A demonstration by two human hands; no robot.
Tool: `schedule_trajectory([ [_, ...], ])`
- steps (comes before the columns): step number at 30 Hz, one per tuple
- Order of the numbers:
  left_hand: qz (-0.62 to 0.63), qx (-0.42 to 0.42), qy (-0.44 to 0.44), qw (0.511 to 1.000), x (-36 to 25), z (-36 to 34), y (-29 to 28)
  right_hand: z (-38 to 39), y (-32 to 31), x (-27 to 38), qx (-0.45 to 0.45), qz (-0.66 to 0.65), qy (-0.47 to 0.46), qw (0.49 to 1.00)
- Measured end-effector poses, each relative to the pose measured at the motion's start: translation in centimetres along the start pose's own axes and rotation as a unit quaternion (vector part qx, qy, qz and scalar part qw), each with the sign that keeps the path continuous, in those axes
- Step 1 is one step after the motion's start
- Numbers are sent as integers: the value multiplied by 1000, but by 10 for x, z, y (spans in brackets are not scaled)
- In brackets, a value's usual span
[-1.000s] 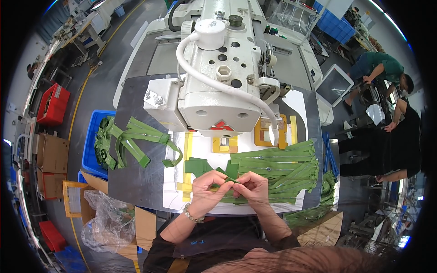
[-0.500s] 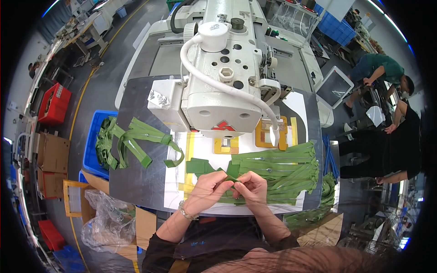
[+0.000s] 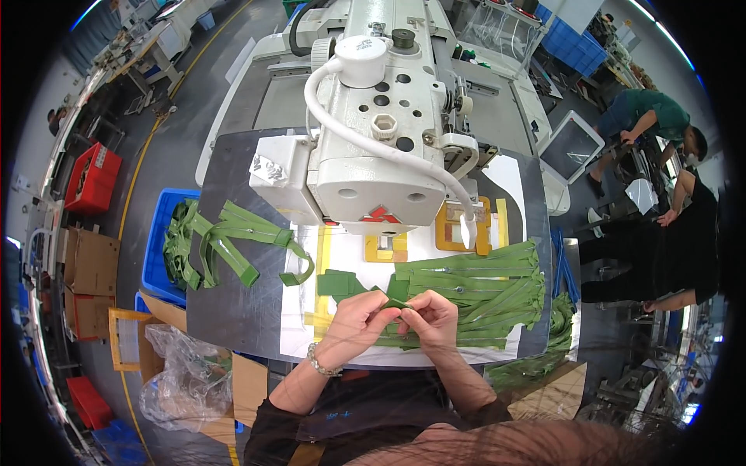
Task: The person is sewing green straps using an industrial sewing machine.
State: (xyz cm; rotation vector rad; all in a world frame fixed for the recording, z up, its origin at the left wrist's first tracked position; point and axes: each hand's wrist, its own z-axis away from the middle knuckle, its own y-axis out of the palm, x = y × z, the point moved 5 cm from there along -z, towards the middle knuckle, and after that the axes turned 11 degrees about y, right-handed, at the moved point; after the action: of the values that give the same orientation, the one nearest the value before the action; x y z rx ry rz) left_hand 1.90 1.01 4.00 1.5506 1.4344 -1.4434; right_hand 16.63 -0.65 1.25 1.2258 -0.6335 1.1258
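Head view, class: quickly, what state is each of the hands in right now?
Left hand: closed, pinching a small green fabric piece.
Right hand: closed, pinching the same piece.

The piece (image 3: pixel 399 304) is small, thin and plain green; it is pinched between the left hand (image 3: pixel 356 322) and the right hand (image 3: pixel 433 322); its visible part slants from upper left down to the right, both ends covered by the grip; it sits near the left ends of the green strips (image 3: pixel 478 279); any contact with them is hidden.
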Motion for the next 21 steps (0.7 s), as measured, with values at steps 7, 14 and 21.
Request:
schedule_trajectory([
  [7, 1, -3, 26, 1000, 1, -1, 0, 0, -1, 0, 3, 11, 4, 1000],
  [14, -46, 173, 62, 982, 5, -14, -13, -18, 10, 51, 122, 382, 0, 916],
  [21, -63, 232, -1, 971, 26, -41, -19, -75, 3, 47, 214, 463, 48, 859],
])
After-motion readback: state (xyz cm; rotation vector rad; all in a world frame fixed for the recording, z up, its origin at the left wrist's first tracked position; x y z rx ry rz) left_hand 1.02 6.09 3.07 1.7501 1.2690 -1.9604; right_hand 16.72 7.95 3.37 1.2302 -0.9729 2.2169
